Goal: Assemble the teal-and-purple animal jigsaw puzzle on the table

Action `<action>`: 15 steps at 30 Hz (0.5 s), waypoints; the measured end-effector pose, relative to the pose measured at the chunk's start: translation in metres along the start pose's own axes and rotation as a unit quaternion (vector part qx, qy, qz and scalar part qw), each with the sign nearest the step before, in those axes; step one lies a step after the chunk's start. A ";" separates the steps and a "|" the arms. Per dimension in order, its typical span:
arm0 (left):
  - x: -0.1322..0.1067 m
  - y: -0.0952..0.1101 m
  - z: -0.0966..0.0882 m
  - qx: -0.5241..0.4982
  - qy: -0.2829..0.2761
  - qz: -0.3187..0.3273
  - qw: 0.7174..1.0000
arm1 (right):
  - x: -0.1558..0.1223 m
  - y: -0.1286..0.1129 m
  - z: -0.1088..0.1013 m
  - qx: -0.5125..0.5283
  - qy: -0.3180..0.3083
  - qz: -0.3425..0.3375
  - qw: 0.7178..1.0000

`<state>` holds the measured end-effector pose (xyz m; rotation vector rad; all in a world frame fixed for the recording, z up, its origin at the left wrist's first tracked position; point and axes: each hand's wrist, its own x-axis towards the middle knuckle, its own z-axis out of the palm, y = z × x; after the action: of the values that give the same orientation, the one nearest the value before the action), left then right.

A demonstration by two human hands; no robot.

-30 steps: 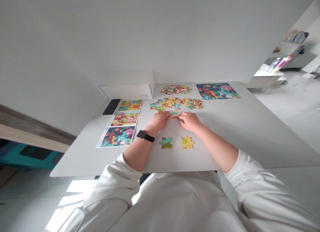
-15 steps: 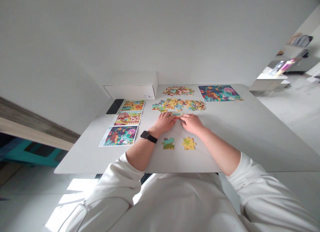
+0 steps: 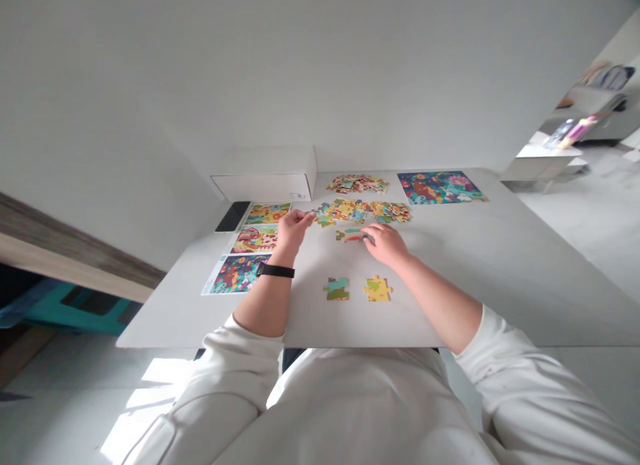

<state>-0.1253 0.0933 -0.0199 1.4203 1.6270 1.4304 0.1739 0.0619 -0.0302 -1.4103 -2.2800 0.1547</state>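
My left hand (image 3: pixel 291 229) is raised at the left end of the loose puzzle pieces (image 3: pixel 365 211), fingers pinched together near a piece; what they hold is too small to name. My right hand (image 3: pixel 384 242) rests on the white table (image 3: pixel 500 265), its fingertips touching a small joined cluster of pieces (image 3: pixel 350 235). Nearer to me lie a teal-and-green joined bit (image 3: pixel 337 288) and a yellow piece (image 3: pixel 377 288), apart from both hands.
A second pile of pieces (image 3: pixel 357 183) and a finished puzzle (image 3: pixel 440 186) lie at the far edge. Three picture sheets (image 3: pixel 250 239), a black phone (image 3: pixel 233 216) and a white box (image 3: pixel 267 177) stand on the left. The table's near edge is close to my body.
My left hand left the small cluster and moved up and left to the end of the loose pieces. My right hand stayed by the cluster.
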 end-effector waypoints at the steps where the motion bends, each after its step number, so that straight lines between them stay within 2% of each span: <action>1: 0.005 -0.004 -0.008 -0.024 0.029 -0.015 0.999 | 0.000 0.001 0.001 0.010 0.013 -0.003 1.000; 3: 0.012 -0.012 -0.018 -0.045 0.074 -0.030 0.996 | 0.001 0.001 0.003 0.022 0.023 -0.007 0.999; 5: 0.016 -0.020 -0.020 -0.050 0.088 -0.033 0.994 | 0.001 0.000 0.004 0.022 0.019 -0.006 1.000; 9: 0.013 -0.027 -0.011 -0.038 0.038 -0.008 0.999 | 0.000 -0.002 0.006 0.013 0.000 -0.003 1.000; 12: 0.007 -0.026 -0.006 0.057 -0.008 0.051 0.997 | -0.001 -0.003 0.006 0.012 -0.007 -0.004 1.000; 15: 0.002 -0.023 -0.005 0.163 -0.040 0.095 0.981 | -0.001 -0.004 0.006 0.010 -0.017 0.001 1.000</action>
<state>-0.1382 0.0961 -0.0390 1.8367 1.7727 1.2244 0.1685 0.0600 -0.0347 -1.4098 -2.2981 0.2017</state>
